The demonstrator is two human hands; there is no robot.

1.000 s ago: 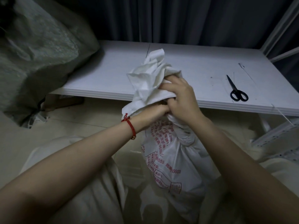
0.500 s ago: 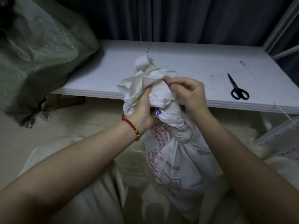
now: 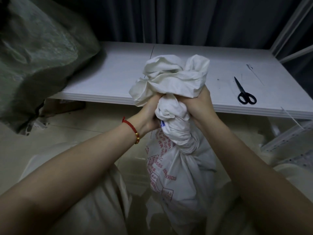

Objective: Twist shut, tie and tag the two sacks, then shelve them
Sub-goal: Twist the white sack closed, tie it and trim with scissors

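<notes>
A white sack [image 3: 176, 180] with red print stands between my knees in front of a white shelf board. Its neck [image 3: 179, 133] is twisted into a thick rope below my hands, and the loose top [image 3: 171, 77] bunches out above them. My left hand [image 3: 149, 114], with a red cord bracelet at the wrist, grips the neck from the left. From the right, my right hand [image 3: 201, 106] grips the same neck. A second sack [image 3: 39, 53], grey-green and woven, fills the upper left.
Black scissors [image 3: 245, 94] lie on the white shelf board [image 3: 110, 78] at the right, with thin white ties [image 3: 255, 73] behind them. White metal shelf uprights [image 3: 288, 31] rise at the far right. A perforated white rail [image 3: 288, 139] lies low on the right. Dark curtains hang behind.
Both hands have shifted their hold round the sack's neck and turned it. The loose top has swung from the left to spread above both hands.
</notes>
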